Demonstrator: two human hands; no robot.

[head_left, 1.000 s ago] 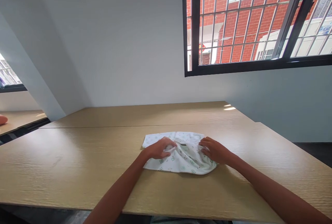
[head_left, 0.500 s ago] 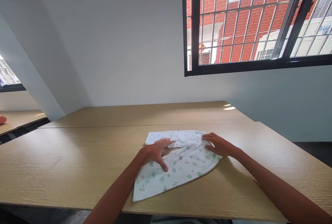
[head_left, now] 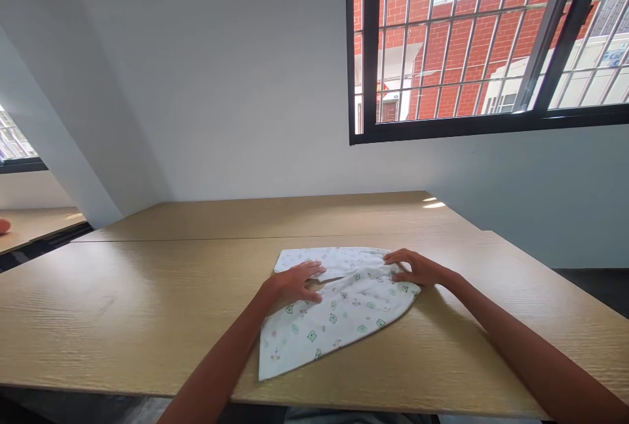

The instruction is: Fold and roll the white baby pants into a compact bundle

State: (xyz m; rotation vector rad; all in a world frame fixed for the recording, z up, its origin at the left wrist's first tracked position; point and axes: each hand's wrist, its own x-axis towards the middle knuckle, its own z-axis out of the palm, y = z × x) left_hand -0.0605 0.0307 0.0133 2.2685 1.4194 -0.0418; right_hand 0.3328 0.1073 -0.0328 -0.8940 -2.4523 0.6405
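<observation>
A white cloth garment (head_left: 344, 312) printed with small green animal figures lies on the wooden table, its two leg-like parts spreading to the left with a narrow gap between them. My left hand (head_left: 296, 282) rests across the gap on the left side of the cloth, fingers apart. At the gathered right end, my right hand (head_left: 415, 268) lies on the cloth with its fingers spread and slightly bent. The cloth under both palms is hidden.
The wooden table (head_left: 147, 306) has a seam running across its far part. Behind it stands a pale wall with a barred window (head_left: 472, 50) at the upper right. At the far left, part of a reddish object (head_left: 4, 225) shows on another surface.
My left hand has moved slightly up and its thumb has come nearer the fingers. The near part of the cloth has shifted a little right and up. The right hand has barely moved.
</observation>
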